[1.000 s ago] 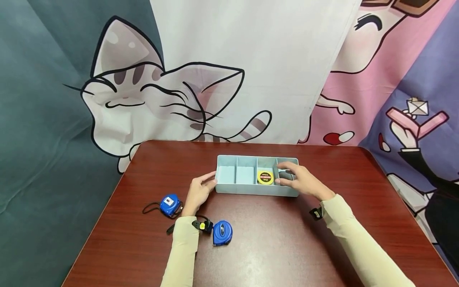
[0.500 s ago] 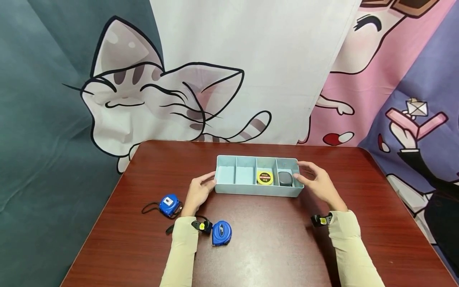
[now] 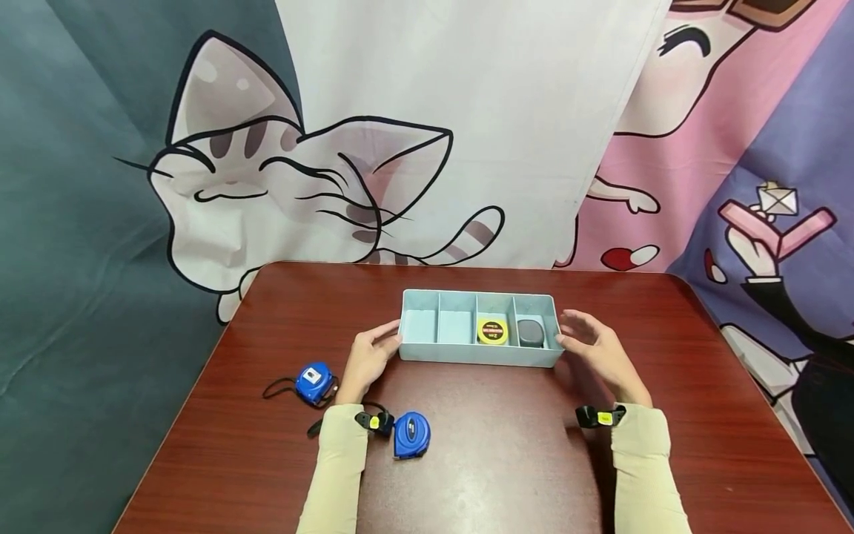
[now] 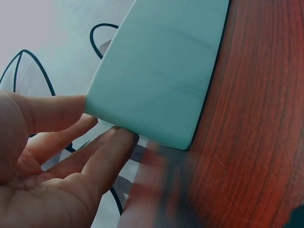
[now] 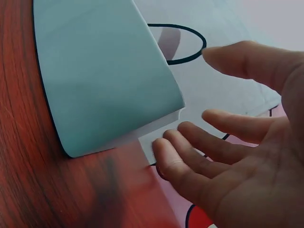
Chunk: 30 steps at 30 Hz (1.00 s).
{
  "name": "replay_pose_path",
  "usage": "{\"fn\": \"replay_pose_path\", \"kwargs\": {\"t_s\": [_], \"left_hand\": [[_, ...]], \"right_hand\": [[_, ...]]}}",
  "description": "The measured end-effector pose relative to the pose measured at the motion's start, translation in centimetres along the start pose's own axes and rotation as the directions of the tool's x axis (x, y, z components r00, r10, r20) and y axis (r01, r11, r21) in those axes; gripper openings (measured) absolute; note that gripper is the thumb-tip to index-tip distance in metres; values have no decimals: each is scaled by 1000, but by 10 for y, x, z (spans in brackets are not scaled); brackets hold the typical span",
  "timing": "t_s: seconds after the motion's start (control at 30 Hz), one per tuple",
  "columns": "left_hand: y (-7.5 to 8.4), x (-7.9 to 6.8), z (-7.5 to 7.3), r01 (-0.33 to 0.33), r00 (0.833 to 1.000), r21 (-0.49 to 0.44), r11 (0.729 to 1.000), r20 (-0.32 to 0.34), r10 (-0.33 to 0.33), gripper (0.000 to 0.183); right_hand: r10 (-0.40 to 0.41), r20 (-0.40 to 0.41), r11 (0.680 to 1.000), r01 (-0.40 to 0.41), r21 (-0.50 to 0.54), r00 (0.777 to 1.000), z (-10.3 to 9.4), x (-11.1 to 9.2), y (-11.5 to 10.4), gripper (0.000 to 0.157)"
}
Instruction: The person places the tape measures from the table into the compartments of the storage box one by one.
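Note:
A pale blue box (image 3: pixel 479 354) with several compartments in a row stands on the table. The third compartment from the left holds a yellow round tape measure (image 3: pixel 492 331) marked "2m"; in the rightmost sits a dark grey rounded object (image 3: pixel 531 333). My left hand (image 3: pixel 369 359) touches the box's left end; in the left wrist view its thumb meets the top edge and fingertips lie against the end wall. By the right end hovers my right hand (image 3: pixel 597 352), its fingers loosely bent and holding nothing. The right wrist view shows these fingers (image 5: pixel 190 166) apart from the end wall.
Left of my left forearm lies a blue tape measure (image 3: pixel 313 383) with a black wrist strap. Another blue tape measure (image 3: pixel 411 434) lies just right of that forearm. A cartoon-printed cloth (image 3: pixel 534 133) hangs behind the brown wooden table (image 3: pixel 507 445).
My right hand has let go of the dark grey object, leaving it in the rightmost compartment, and moved out to the right of the box. My left hand has stayed at the left end.

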<state>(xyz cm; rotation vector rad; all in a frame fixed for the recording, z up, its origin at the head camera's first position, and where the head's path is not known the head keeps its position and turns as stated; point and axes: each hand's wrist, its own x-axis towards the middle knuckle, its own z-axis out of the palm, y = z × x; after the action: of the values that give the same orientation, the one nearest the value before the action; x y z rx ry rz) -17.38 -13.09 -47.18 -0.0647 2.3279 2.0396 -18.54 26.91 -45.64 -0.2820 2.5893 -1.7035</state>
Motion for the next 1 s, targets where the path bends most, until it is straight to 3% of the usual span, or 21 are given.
{"fn": "replay_pose_path", "kwargs": {"t_s": [0.23,0.47,0.63,0.73,0.87,1.0], "left_hand": [[-1,0,-1,-20,1000,41,999,3,20,36],[1,-1,-3,-70,997,173,982,-13,73,40],[9,-5,-7,-64,998,262,963,-8,69,46],[13,-10,-12,-56,998,362,930,20,52,50],[19,-20,-15,-64,996,503,862,91,20,62],[25,-36,-15,-112,980,572,812,201,-6,70]], "right_hand": [[66,94,997,-69,31,993,0,-4,8,59],[37,92,996,-43,73,995,4,0,12,55],[50,110,986,-67,153,993,5,3,17,52],[59,110,979,-79,188,992,5,5,19,52],[61,105,977,-81,199,993,5,4,23,54],[58,106,971,-81,225,993,6,3,24,54]]}}
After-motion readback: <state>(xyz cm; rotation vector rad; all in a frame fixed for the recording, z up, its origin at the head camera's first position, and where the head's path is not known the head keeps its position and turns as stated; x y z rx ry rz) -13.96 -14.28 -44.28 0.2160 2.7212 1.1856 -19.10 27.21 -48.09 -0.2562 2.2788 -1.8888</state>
